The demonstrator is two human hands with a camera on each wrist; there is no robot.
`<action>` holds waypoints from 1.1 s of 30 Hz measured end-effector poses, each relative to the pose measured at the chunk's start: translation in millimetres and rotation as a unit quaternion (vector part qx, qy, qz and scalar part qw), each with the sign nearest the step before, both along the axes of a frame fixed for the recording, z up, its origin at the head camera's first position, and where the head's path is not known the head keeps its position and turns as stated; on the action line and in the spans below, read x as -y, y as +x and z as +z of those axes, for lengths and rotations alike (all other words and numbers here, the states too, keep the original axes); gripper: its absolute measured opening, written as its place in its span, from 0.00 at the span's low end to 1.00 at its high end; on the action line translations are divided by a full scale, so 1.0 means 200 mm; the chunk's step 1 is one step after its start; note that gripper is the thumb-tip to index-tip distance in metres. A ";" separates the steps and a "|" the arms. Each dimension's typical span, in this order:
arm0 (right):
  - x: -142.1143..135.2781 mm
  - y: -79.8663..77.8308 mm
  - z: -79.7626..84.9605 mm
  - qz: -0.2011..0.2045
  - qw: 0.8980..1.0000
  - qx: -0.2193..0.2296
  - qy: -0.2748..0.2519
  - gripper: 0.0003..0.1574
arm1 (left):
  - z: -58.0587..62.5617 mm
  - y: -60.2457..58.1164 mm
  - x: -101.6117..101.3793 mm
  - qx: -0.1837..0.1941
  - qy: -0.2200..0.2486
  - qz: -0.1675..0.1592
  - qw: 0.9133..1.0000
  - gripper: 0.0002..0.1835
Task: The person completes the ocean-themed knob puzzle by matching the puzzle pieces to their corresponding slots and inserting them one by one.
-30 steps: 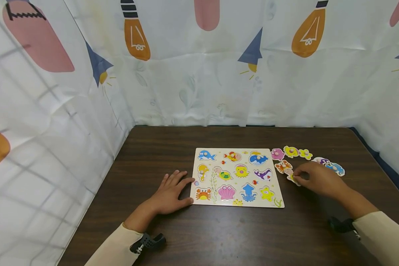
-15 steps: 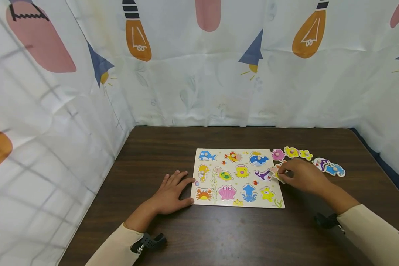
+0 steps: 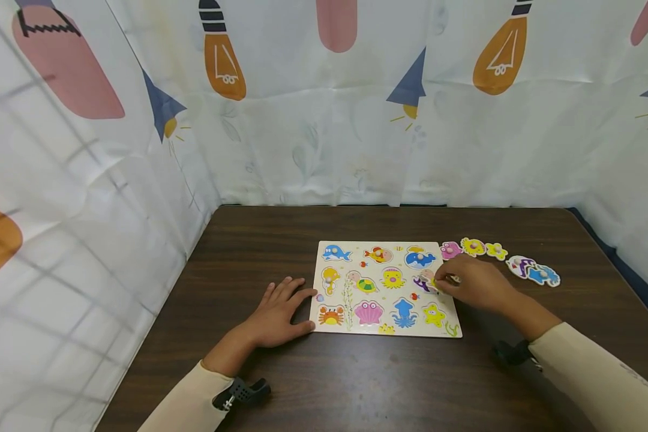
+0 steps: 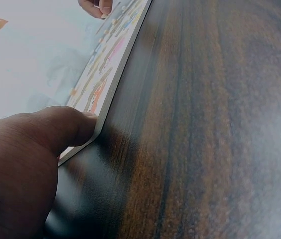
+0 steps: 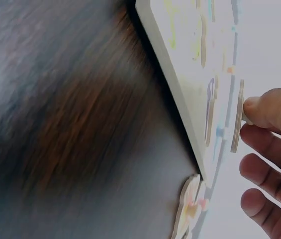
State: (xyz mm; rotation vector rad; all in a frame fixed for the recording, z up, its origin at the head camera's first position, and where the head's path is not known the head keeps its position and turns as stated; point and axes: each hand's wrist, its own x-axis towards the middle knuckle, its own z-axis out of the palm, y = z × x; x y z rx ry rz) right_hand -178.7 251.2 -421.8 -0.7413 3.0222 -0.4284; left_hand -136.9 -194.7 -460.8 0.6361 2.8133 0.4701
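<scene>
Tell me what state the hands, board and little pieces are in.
Board, lying flat
Left hand, fingers spread, thumb on the board's edge
Right hand, pinching the held piece
Held piece, lifted clear of the board
Pink piece, loose beside the board
Larger yellow piece, loose
Smaller yellow piece, loose
Purple-and-white piece, loose
Blue piece, loose
Orange-marked piece, loose, partly out of frame

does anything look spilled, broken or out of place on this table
Nothing stands out as spilled or broken. Slightly untidy, perhaps: right of the puzzle board, the purple piece and blue piece crowd together, touching or overlapping, I can't tell which.
</scene>
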 end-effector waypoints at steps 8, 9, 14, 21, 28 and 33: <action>0.06 -0.03 -0.01 0.014 1.000 0.000 -0.005 0.06 | -0.01 0.00 0.00 0.000 -0.001 0.001 1.000 0.38; 0.07 -0.03 -0.01 0.016 1.000 -0.001 -0.005 0.06 | -0.01 0.00 0.00 0.000 -0.001 0.001 1.000 0.38; 0.11 -0.04 -0.02 0.030 0.999 -0.002 -0.013 0.05 | -0.01 0.00 0.00 0.001 0.000 0.001 1.000 0.38; 0.16 -0.05 -0.02 0.044 0.999 -0.006 -0.020 0.03 | -0.01 0.00 0.00 -0.003 -0.001 0.000 1.000 0.38; 0.21 -0.06 -0.01 0.063 0.997 -0.011 -0.036 0.02 | -0.01 0.00 0.00 -0.005 -0.001 0.004 1.000 0.38; 0.26 -0.06 -0.01 0.066 0.997 -0.005 -0.036 0.02 | 0.00 0.00 0.00 -0.005 0.001 0.002 1.000 0.37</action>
